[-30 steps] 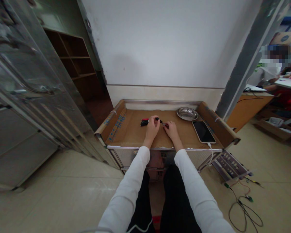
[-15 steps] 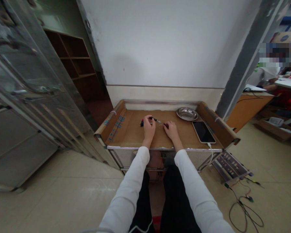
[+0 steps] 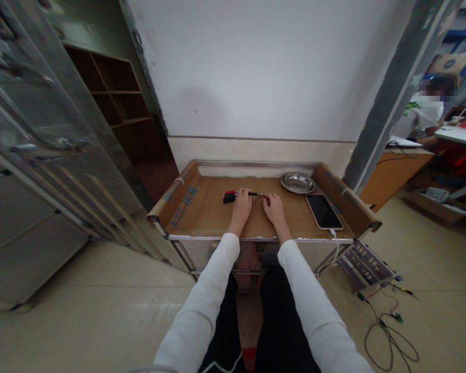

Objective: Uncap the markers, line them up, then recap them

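My left hand [image 3: 241,206] is closed around a slim black pen [image 3: 253,194] whose light tip points right. Several black and red pens [image 3: 229,197] lie side by side on the cardboard, partly under that hand and sticking out to its left. My right hand [image 3: 274,208] pinches a small dark piece [image 3: 264,197] that looks like a pen cap. The pen's tip reaches up to the right fingertips; whether it enters the piece is too small to tell. Both hands rest low over the cardboard-lined cart top [image 3: 209,220].
A round steel dish [image 3: 297,182] stands at the back right of the cart. In front of it lies a phone [image 3: 324,211] with a white cable [image 3: 337,246]. Raised cardboard sides edge the cart. A metal device [image 3: 368,267] and loose cables are on the floor; a person sits far right.
The gap between my hands has closed, and the pen in my left hand now meets my right fingertips. My left hand has turned lower over the pens.
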Demonstrator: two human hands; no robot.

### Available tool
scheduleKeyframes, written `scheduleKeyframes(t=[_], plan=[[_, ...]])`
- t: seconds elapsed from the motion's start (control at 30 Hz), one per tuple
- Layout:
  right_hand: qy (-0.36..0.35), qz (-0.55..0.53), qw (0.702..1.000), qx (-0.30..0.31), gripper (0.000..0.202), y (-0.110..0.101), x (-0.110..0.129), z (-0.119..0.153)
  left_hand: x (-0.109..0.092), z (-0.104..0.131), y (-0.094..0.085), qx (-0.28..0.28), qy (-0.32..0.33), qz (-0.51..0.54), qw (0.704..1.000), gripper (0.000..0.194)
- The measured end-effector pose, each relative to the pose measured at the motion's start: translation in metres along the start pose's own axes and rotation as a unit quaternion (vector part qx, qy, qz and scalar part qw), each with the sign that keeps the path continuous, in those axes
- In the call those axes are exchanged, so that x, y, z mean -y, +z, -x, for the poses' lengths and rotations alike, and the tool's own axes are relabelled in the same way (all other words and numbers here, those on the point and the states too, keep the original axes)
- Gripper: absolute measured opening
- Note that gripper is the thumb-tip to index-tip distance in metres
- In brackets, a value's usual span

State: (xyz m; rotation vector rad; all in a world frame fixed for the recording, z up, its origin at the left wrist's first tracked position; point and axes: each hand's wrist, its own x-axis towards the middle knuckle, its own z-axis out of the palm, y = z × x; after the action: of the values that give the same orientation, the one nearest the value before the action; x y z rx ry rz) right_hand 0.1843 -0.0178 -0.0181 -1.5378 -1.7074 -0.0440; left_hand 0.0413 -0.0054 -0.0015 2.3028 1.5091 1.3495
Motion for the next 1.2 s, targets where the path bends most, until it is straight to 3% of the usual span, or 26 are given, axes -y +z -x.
scheduleKeyframes(t=[0.17, 0.43, 0.6, 0.73, 1.07, 1.2], plan=[[0.001, 0.012, 1.000, 0.012, 0.029, 0.001, 0.000, 0.000, 0.001, -0.001, 0.002, 0.030, 0.019, -0.069, 0.997, 0.021], [-0.004, 0.050, 0.998, 0.033, 0.029, 0.002, -0.001, 0.001, 0.000, 0.000, 0.001, 0.030, 0.050, -0.028, 0.998, 0.032], [-0.010, 0.057, 0.998, 0.036, 0.028, 0.003, -0.002, 0.002, 0.000, 0.003, 0.000, 0.093, 0.076, -0.026, 0.992, 0.024], [-0.005, 0.050, 0.998, 0.048, 0.027, 0.003, -0.002, 0.002, 0.005, 0.004, 0.003, 0.111, 0.083, -0.026, 0.990, 0.019], [-0.002, 0.066, 0.997, 0.030, 0.017, 0.002, 0.000, 0.001, 0.009, -0.003, 0.012, 0.080, 0.057, -0.002, 0.995, 0.021], [-0.003, 0.079, 0.997, 0.021, 0.017, 0.002, 0.000, 0.001, 0.005, -0.005, 0.011, 0.078, 0.077, -0.028, 0.994, 0.026]])
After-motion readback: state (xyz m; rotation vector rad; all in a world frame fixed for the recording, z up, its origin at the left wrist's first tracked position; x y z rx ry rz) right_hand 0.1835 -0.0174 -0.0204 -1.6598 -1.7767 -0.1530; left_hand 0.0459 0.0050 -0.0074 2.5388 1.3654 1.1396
